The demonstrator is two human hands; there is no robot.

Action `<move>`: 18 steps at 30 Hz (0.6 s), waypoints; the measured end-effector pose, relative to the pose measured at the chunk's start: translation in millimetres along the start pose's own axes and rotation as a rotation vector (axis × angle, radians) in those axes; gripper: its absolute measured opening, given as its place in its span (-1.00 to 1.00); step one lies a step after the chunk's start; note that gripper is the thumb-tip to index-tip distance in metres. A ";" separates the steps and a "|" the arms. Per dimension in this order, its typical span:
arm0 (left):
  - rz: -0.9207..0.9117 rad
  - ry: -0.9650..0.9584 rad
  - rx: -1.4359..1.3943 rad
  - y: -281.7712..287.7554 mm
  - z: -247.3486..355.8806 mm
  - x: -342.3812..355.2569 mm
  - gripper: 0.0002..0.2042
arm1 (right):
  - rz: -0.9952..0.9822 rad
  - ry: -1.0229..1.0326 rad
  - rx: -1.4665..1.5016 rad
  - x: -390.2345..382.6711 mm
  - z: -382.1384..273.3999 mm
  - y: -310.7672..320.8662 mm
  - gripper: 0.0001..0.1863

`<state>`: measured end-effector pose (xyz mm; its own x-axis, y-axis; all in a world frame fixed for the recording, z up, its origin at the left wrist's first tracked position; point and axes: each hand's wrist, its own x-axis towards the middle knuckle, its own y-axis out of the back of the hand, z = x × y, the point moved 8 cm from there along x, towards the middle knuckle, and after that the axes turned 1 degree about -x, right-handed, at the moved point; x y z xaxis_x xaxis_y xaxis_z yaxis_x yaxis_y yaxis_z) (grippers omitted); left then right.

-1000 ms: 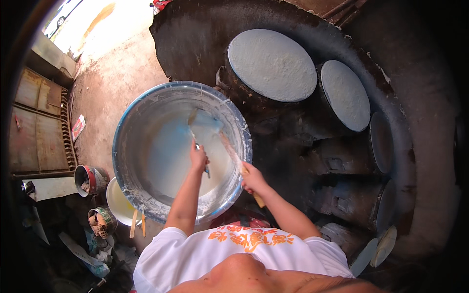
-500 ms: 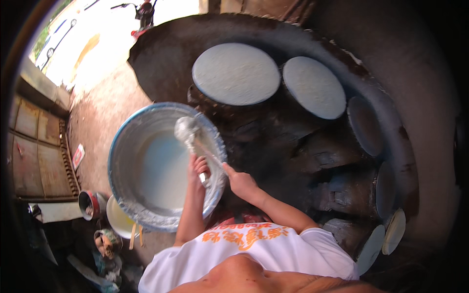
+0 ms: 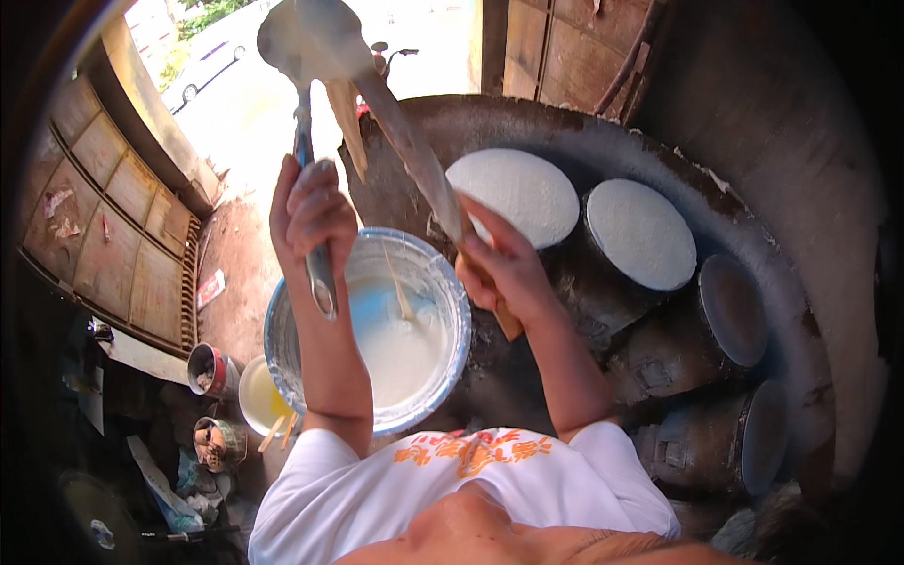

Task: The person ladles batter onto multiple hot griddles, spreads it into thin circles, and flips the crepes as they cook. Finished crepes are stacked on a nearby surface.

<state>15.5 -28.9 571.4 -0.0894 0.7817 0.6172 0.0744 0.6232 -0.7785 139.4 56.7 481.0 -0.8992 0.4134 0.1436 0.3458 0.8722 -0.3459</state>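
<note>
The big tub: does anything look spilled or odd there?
Slightly: the tub has whitish smears along its rim, so it looks messy. The strand of batter reaching the pale pool is probably dripping from the raised ladle, rather than a spill.

The left hand [image 3: 318,212] grips a ladle [image 3: 311,42] and the right hand [image 3: 504,259] a wooden stick [image 3: 414,160], both tools raised. White batter [image 3: 405,363] lies in the tub [image 3: 458,330] below. White-topped round griddles [image 3: 520,193] stand to the right.

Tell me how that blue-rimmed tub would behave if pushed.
The tub would probably feel heavy, given the pale mixture inside. A thin strand trails into it, so sloshing seems likely. Smears could make its rim slippery.
</note>
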 end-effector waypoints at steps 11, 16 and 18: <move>0.679 0.071 -0.019 120.7 19.3 -152.3 -0.63 | 0.161 -0.362 0.240 -87.9 165.8 35.8 -0.55; 0.863 0.167 0.093 148.8 -9.2 -134.2 -0.62 | 0.263 -0.243 0.398 -113.0 183.0 56.9 -0.59; 0.845 0.269 -0.376 171.9 -37.5 -107.9 -0.64 | 0.426 -0.335 0.335 -137.3 199.3 63.7 -0.60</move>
<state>75.2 -5.3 375.2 0.3672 0.9259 -0.0889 0.3274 -0.2181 -0.9194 231.4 3.4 254.4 -0.7548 0.5550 -0.3496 0.6381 0.4976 -0.5876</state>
